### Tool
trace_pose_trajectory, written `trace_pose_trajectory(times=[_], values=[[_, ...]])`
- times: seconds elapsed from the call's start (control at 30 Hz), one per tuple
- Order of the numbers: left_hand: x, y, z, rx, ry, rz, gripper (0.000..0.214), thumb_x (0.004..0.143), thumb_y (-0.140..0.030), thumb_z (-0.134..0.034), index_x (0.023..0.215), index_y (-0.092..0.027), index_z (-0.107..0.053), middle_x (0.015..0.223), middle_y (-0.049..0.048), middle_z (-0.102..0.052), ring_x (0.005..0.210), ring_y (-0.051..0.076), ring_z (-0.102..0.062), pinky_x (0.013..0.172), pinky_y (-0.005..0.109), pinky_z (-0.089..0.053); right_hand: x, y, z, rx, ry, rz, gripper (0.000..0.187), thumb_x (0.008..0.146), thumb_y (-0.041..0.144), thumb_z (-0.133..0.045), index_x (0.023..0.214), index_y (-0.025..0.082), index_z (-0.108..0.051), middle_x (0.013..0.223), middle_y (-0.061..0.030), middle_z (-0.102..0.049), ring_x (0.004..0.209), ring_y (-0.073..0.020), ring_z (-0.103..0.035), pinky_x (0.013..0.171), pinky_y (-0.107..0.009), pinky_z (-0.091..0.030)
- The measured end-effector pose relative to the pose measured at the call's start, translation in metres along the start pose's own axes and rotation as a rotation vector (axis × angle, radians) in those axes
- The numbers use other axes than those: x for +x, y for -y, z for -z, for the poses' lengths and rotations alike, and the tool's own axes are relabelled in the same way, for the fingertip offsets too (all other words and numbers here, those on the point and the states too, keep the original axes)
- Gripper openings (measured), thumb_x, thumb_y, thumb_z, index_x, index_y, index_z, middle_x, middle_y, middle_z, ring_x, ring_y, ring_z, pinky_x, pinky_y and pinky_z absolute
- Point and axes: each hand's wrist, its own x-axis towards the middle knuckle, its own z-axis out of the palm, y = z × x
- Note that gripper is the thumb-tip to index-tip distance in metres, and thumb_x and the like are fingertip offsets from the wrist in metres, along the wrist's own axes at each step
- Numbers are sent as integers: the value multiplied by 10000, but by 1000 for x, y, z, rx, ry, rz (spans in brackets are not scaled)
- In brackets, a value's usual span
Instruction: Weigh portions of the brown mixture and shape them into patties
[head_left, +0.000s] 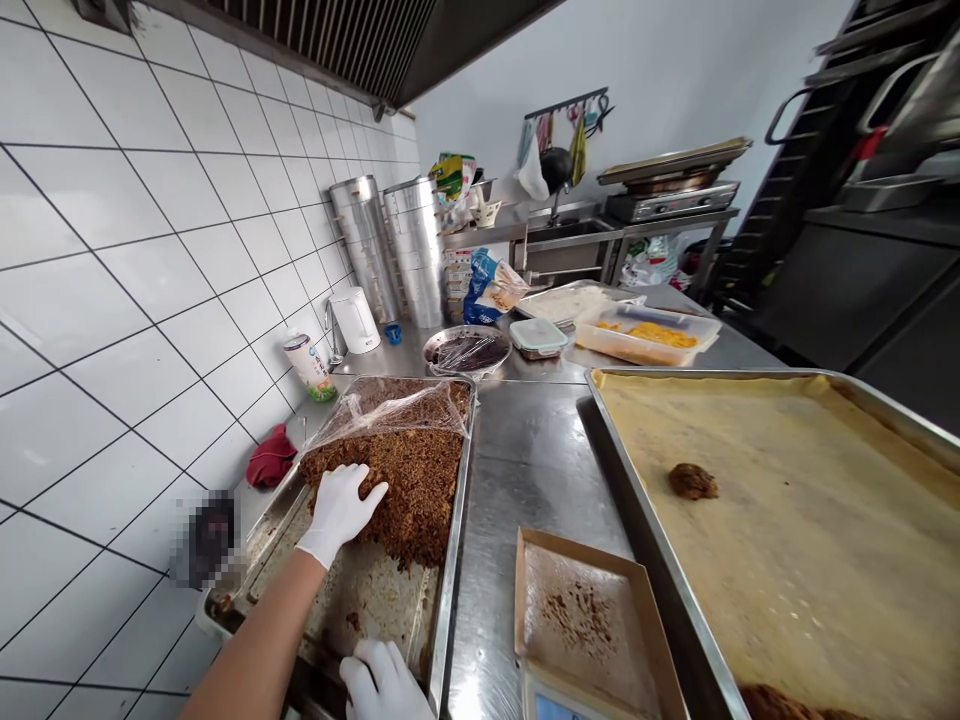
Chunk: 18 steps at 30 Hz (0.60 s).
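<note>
Wall left of the grip (341, 510): white tile (157, 190), dark joints. Wall (480, 90) far ahead of the grip: plain, pale, fitted with a rail (566, 104) of hanging items. Hood (315, 45), above and ahead of the grip: dark, slatted. Worktable (525, 450), below and right of the grip: metal, reflecting pale light. Sink (574, 232): far beyond the grip. Cabinet (885, 290): dark, well right of the grip, beside a tall rack (780, 190).
</note>
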Motion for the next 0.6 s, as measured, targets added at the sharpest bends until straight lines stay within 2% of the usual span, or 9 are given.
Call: trace_pose_trajectory(times=[0.13,0.2,0.3,0.4,0.5,0.6], values=[[-20,-8,1,18,-5,-27,252,941,-446,-549,975,-231,-675,981,94,-706,1018,308,-618,911,433,-394,5,-2,2,16,4,4,242,758,308,-761,936,244,-611,875,-34,-731,694,-233,-686,562,-307,-568],[-32,-14,3,19,-1,-53,206,931,-400,-555,914,-233,-674,942,91,-695,992,309,-619,910,448,-399,8,0,5,20,20,-1,268,737,324,-785,918,249,-602,870,-26,-723,713,-231,-697,586,-302,-581],[-51,-24,8,5,7,-114,134,900,-338,-583,862,-250,-677,917,76,-685,995,300,-620,946,470,-404,9,4,9,1,40,-35,284,691,210,-800,863,252,-577,843,-21,-707,720,-235,-702,600,-304,-582],[-65,-27,13,-14,-13,-161,83,847,-348,-657,852,-274,-696,1112,71,-685,1214,318,-552,1087,507,-342,8,8,10,-30,53,-67,365,615,52,-767,825,255,-550,834,-13,-697,713,-235,-701,591,-303,-572],[-67,-15,15,-9,-89,-75,214,893,-423,-617,1010,-275,-718,1425,89,-557,1415,348,-387,1182,562,-231,6,8,6,-54,50,-81,409,573,-26,-700,815,258,-530,828,-4,-690,714,-232,-699,587,-297,-561],[-53,9,10,9,-150,93,442,978,-464,-465,1296,-197,-617,1496,170,-488,1410,355,-404,1155,577,-287,3,4,-1,-69,33,-71,418,558,-48,-625,820,260,-519,823,0,-686,712,-227,-695,595,-290,-552]])
